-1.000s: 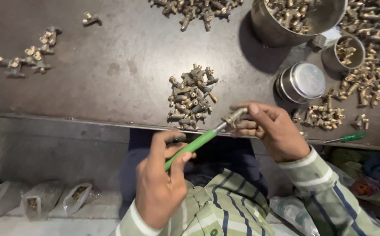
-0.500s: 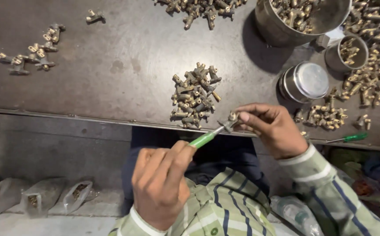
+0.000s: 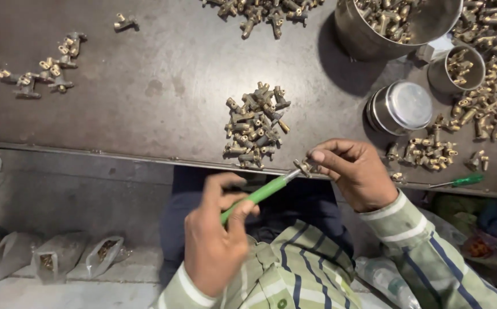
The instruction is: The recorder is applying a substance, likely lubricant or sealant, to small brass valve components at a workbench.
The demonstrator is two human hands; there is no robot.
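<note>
Left hand (image 3: 217,252) grips the screwdriver (image 3: 260,194), its axis pointing to 2 o'clock into the fitting (image 3: 304,167) pinched by right hand (image 3: 354,174).

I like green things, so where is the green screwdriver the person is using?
In the head view, the green screwdriver is low in the middle, held in the left hand, its tip meeting the small brass part pinched by the right hand, just below the table edge.

Both bare hands (image 3: 214,252) emerge from pale green sleeves (image 3: 414,240) striped navy and white, with white-banded cuffs.
</note>
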